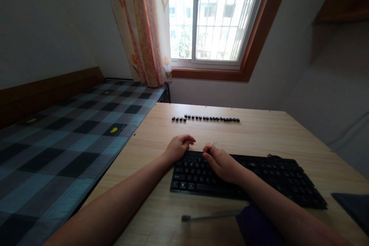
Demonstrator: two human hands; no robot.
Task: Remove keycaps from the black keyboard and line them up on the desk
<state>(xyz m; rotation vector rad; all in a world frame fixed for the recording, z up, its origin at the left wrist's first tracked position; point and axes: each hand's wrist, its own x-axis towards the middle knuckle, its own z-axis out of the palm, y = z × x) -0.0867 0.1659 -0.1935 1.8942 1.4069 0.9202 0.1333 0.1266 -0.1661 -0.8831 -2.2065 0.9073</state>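
Observation:
A black keyboard [201, 178] lies on the table. Over its upper left corner rests my left hand [177, 148], fingers loosely curved to the right and nothing visible in them. My right hand [220, 163] is closed above the left half of the keys. Thin bent wire of a keycap puller [215, 146] sticks out from its fingers; the rest of the tool is hidden in the grip. Farther back on the table, several loose black keycaps [207, 118] stand in a row, with a few set slightly nearer at the left end.
A small brush [186, 218] with a thin handle lies in front of the keyboard, beside a dark purple cloth [255, 225]. Another dark flat item [350, 207] is at the right table edge. A checked bed [72, 142] adjoins the wooden table [152, 138] on the left.

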